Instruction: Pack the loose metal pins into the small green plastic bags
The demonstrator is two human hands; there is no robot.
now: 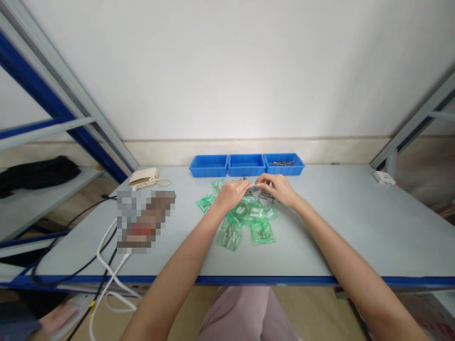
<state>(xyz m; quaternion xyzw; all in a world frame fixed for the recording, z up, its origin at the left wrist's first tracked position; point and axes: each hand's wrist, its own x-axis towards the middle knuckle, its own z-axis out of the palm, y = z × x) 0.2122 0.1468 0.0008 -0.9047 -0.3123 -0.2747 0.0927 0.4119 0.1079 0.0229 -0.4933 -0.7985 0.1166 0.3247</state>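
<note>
My right hand (pixel 279 186) is closed in a pinch over the middle of the table, with a small metal piece (pixel 257 183) at its fingertips. Close beside it is my left hand (pixel 232 194), its fingers pressed together; whatever they hold is too small to make out. Beneath both hands lie loose slim metal pieces (pixel 263 195), partly covered by the fingers. Around and in front of them are several green-tinted clear plastic bags, such as one at the front left (pixel 229 235) and another at the front right (pixel 263 232), with small metal pieces inside.
Three blue bins stand behind my hands: left (pixel 208 173), middle (pixel 246 171) and right (pixel 285 170), the last holding metal pieces. At left are a cream case (pixel 143 177), a blurred-out device (pixel 147 222) and a white cable (pixel 106 258). A white object (pixel 384 178) sits far right.
</note>
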